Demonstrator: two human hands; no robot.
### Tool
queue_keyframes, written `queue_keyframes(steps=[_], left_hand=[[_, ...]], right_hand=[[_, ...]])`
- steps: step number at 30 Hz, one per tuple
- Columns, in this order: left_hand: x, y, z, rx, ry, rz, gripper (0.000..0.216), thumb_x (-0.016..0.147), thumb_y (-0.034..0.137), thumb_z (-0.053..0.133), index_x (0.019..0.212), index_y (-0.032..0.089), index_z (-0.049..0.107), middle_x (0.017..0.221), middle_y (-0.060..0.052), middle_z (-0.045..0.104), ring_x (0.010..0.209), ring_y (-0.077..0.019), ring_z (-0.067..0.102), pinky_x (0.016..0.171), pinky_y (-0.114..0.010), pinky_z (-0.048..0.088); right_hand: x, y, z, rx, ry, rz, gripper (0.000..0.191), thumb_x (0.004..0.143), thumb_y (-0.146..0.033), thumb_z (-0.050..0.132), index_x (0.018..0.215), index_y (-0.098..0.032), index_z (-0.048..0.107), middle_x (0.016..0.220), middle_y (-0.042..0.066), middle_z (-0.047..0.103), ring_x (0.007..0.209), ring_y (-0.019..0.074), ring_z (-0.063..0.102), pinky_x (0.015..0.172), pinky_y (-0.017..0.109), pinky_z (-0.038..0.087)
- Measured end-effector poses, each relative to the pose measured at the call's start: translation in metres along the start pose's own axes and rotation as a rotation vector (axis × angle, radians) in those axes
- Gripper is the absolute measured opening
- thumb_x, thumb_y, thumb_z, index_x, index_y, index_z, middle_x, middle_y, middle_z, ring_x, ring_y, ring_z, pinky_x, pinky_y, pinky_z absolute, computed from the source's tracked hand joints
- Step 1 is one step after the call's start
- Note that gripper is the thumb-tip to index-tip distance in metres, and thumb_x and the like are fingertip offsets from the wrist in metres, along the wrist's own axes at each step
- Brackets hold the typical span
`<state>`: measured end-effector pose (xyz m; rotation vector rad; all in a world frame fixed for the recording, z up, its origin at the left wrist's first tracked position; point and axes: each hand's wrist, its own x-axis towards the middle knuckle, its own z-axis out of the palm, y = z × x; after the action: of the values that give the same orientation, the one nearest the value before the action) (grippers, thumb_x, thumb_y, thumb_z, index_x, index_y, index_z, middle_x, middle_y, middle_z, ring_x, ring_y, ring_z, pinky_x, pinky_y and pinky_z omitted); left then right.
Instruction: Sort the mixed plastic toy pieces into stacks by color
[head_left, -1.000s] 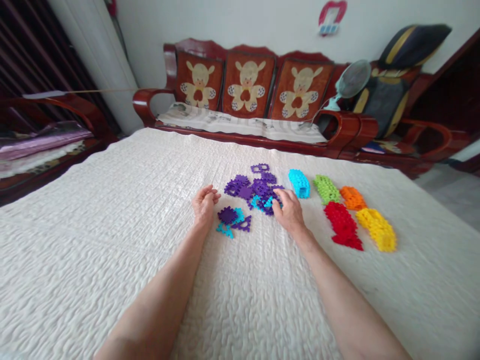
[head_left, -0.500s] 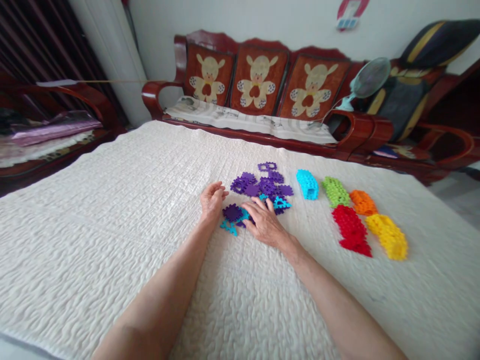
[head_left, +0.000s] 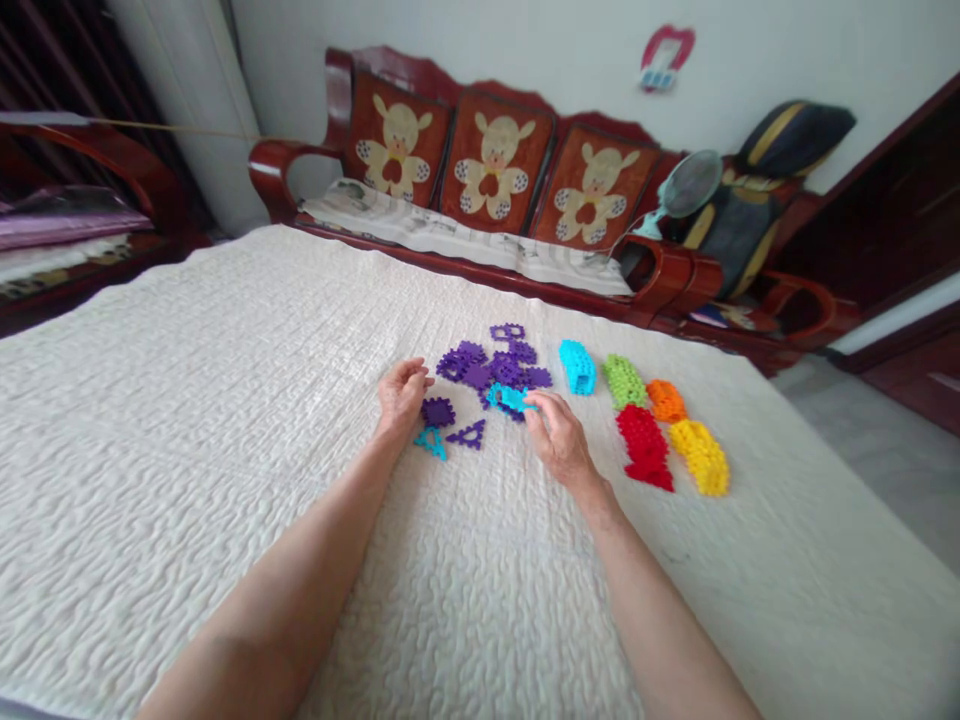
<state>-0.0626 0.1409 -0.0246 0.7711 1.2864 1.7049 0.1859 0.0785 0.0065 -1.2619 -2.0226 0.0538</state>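
Note:
My right hand (head_left: 559,440) pinches a light-blue interlocking toy piece (head_left: 510,398) with notched edges, held over the near side of a pile of purple interlocking pieces (head_left: 478,375). My left hand (head_left: 403,393) rests on its side at the left of the pile, its fingers loosely bent and apart, with nothing seen in them. Close to its fingertips lies a dark purple square piece (head_left: 439,411). A light-blue triangle frame (head_left: 431,442) and a purple triangle frame (head_left: 469,434) lie on the quilted cover between my hands.
Right of the pile stand stacked pieces in blocks: light blue (head_left: 577,367), green (head_left: 624,381), orange (head_left: 667,400), red (head_left: 643,447) and yellow (head_left: 700,457). A white quilted cover (head_left: 262,400) lies beneath everything. Beyond it are a wooden sofa (head_left: 289,180) and a fan (head_left: 691,184).
My right hand has lifted a light-blue piece from the near group and moved right, uncovering the purple triangle. My left hand stays beside the pile. The camera view has turned rightward.

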Motion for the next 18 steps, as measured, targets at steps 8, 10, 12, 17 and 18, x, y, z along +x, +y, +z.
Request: queue_keyframes(steps=[8,10,12,17,18], left_hand=[[-0.002,0.0,0.0,0.033,-0.017,0.004,0.028,0.062,0.03,0.063,0.087,0.017,0.067,0.077,-0.002,0.065,0.06,-0.013,0.063,0.057,-0.024,0.046],[-0.003,0.001,0.0,0.05,-0.018,0.004,0.028,0.063,0.031,0.062,0.087,0.017,0.067,0.077,-0.002,0.065,0.061,-0.0134,0.063,0.058,-0.024,0.046],[-0.003,0.0,0.0,0.061,-0.018,0.01,0.028,0.063,0.032,0.062,0.087,0.017,0.067,0.077,-0.002,0.065,0.062,-0.0134,0.064,0.058,-0.024,0.046],[-0.002,0.0,0.0,0.076,-0.015,0.013,0.03,0.062,0.032,0.062,0.087,0.017,0.067,0.076,-0.002,0.064,0.061,-0.0132,0.064,0.056,-0.024,0.045],[-0.002,0.0,0.0,0.076,-0.017,0.017,0.03,0.062,0.032,0.063,0.087,0.017,0.067,0.076,-0.002,0.064,0.061,-0.0133,0.064,0.056,-0.024,0.045]], right_hand=[[-0.025,0.061,-0.032,-0.463,-0.174,0.502,0.042,0.098,-0.03,0.026,0.088,-0.017,0.064,0.077,0.012,0.069,0.074,0.0222,0.063,0.066,0.03,0.04],[-0.026,0.065,-0.032,-0.471,-0.195,0.497,0.042,0.098,-0.031,0.026,0.091,-0.016,0.065,0.083,0.012,0.07,0.081,0.0226,0.063,0.071,0.03,0.042],[-0.025,0.067,-0.029,-0.456,-0.13,0.518,0.041,0.098,-0.036,0.03,0.098,-0.015,0.065,0.091,0.013,0.07,0.088,0.024,0.063,0.076,0.032,0.044],[-0.027,0.062,-0.013,-0.407,0.062,0.594,0.048,0.085,-0.058,0.054,0.106,-0.017,0.064,0.093,0.015,0.065,0.091,0.0287,0.062,0.079,0.038,0.047],[-0.027,0.06,-0.01,-0.406,0.062,0.601,0.049,0.081,-0.06,0.057,0.105,-0.017,0.064,0.092,0.015,0.064,0.091,0.0297,0.062,0.078,0.039,0.047]])
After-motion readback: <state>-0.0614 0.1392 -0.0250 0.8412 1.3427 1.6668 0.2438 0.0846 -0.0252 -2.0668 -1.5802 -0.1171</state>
